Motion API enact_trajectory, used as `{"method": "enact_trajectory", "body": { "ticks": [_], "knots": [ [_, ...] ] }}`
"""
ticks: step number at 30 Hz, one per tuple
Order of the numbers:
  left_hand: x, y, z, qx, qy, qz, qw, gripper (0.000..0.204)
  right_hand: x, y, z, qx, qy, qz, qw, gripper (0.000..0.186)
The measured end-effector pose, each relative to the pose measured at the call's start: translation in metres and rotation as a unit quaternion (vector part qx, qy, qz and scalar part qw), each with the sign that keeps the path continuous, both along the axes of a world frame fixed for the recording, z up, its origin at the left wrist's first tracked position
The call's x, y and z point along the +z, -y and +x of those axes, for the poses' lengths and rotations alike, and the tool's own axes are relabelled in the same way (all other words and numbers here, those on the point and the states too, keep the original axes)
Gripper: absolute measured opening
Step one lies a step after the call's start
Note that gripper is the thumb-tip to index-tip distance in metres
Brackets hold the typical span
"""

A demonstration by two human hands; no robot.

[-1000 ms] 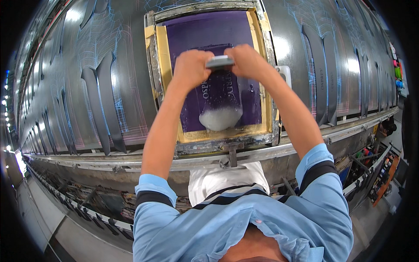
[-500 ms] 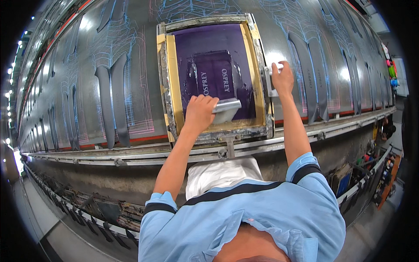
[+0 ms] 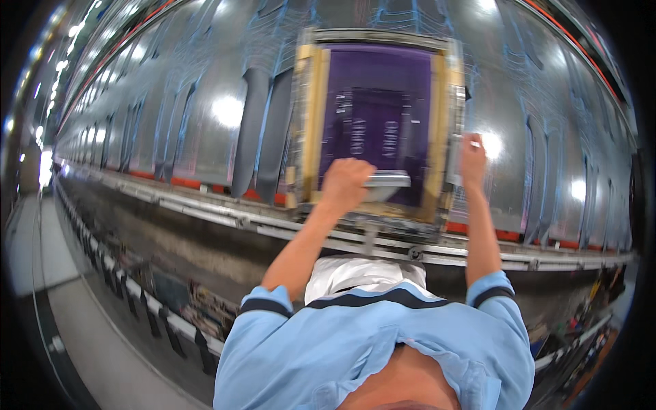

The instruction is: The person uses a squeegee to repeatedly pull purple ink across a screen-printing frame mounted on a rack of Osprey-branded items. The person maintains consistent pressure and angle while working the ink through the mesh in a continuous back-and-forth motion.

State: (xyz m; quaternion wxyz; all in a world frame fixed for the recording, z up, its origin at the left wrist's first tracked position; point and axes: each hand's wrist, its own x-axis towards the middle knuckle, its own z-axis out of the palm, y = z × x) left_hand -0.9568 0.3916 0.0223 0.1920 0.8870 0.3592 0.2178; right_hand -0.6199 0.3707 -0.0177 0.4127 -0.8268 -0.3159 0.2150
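A screen-printing frame point(image 3: 305, 137) lies over the long table, its mesh point(image 3: 379, 68) purple and edged with yellowish tape. White lettering shows through on the mesh. My left hand point(image 3: 347, 183) is closed around one end of a squeegee point(image 3: 389, 179) with a pale metal holder, over the near part of the mesh. At the frame's right side, my right hand point(image 3: 473, 160) is closed on a light side handle, partly hidden by the fingers and blurred.
Two dark grey cut pieces point(image 3: 260, 133) lie close to the frame's left side; more lie farther along the table point(image 3: 205, 147). A metal rail point(image 3: 205, 212) runs along the near edge. Black strips point(image 3: 171, 331) hang from a bar at lower left, beside a walkway point(image 3: 116, 335).
The frame has shifted left along the table, nearer the grey pieces there, with both hands moving along with it. A dark edge now shows just right of the frame. My view has turned.
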Motion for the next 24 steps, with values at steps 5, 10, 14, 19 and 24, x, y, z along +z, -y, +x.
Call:
{"method": "enact_trajectory", "body": {
  "ticks": [5, 10, 14, 19, 24],
  "knots": [
    [0.015, -0.048, -0.16, 0.031, -0.067, 0.06, 0.995, 0.022, -0.002, -0.063, -0.183, 0.036, -0.005, 0.106, 0.994, 0.024],
    [0.047, -0.043, -0.224, 0.012, -0.062, 0.076, 0.995, 0.032, 0.008, -0.08, -0.223, 0.023, -0.046, 0.145, 0.988, 0.027],
    [0.039, -0.029, -0.272, -0.063, -0.105, 0.068, 0.99, 0.043, -0.004, -0.088, -0.235, 0.009, 0.04, 0.11, 0.993, 0.026],
    [0.018, -0.021, -0.286, -0.088, -0.089, 0.066, 0.99, 0.04, -0.011, -0.091, -0.24, 0.005, 0.046, 0.078, 0.996, 0.026],
    [0.004, -0.072, -0.27, -0.08, -0.085, 0.092, 0.989, 0.034, -0.012, -0.096, -0.239, 0.025, 0.054, -0.031, 0.998, 0.025]
  ]
}}
